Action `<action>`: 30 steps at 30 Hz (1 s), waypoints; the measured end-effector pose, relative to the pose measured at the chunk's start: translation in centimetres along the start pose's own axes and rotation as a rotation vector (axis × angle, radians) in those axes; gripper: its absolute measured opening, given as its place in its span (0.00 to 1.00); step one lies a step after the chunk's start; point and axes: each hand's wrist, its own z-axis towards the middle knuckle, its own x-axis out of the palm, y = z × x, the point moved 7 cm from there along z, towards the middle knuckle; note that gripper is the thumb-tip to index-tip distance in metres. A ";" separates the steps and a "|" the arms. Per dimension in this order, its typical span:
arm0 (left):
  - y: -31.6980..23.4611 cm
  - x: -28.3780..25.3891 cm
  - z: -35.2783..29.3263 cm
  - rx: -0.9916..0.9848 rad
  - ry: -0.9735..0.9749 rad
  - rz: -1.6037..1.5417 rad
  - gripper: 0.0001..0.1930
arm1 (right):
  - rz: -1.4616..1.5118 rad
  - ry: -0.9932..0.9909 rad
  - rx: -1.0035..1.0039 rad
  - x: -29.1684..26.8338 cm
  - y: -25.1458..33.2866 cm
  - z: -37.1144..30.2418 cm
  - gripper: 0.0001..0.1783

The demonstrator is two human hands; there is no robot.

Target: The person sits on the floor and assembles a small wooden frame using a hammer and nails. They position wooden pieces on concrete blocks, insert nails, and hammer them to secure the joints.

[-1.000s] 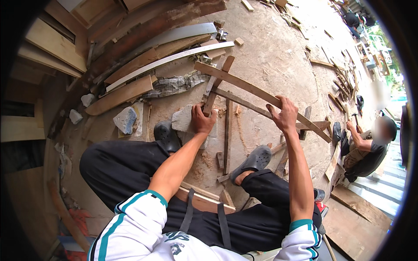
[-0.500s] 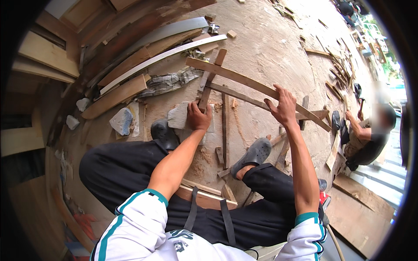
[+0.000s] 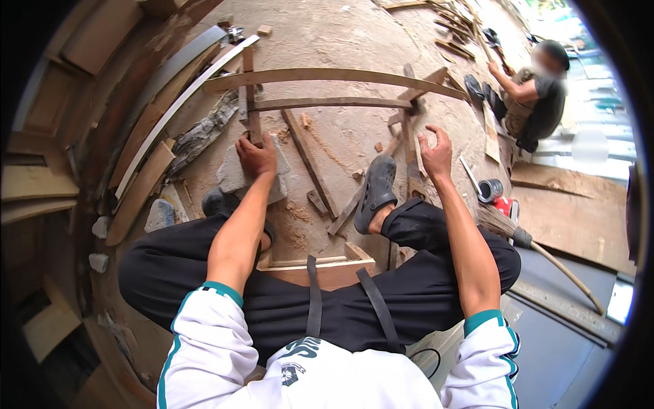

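Note:
A wooden frame lies ahead of me, made of a long upper strip [image 3: 327,76], a thinner bar [image 3: 334,103] below it and short crosspieces at both ends. My left hand [image 3: 257,157] is closed around the near end of the left crosspiece [image 3: 255,123], above a pale stone block [image 3: 276,187]. To the right, my right hand [image 3: 436,151] is off the frame, its fingers curved and apart with nothing in them. It hovers near the right-hand upright pieces of wood [image 3: 409,140].
Loose wood [image 3: 310,163] and sawdust lie between my feet, which wear dark clogs [image 3: 377,193]. Stacked boards [image 3: 146,129] line the left. A broom [image 3: 521,235], a can [image 3: 490,190] and a metal sheet [image 3: 558,341] are at right. Another person [image 3: 535,95] sits at far right.
My right hand has let go of the long strip and drawn back from it. My left hand stays on the crosspiece. The view has turned to the right, so the frame appears further left.

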 end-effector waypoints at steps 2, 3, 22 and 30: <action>-0.8 0.2 -0.1 0.008 0.010 -0.003 0.28 | 0.023 0.020 0.104 -0.8 -3.4 -1.0 0.16; -1.1 0.2 -0.4 0.000 0.017 0.001 0.28 | 0.050 0.026 0.166 -0.9 -5.1 -1.7 0.16; -1.1 -1.0 -0.4 -0.039 0.137 0.060 0.25 | 0.064 0.403 0.099 10.6 1.4 -4.6 0.20; -2.1 0.1 1.7 -0.101 0.227 0.087 0.21 | -0.014 0.528 0.077 12.0 2.2 -6.3 0.23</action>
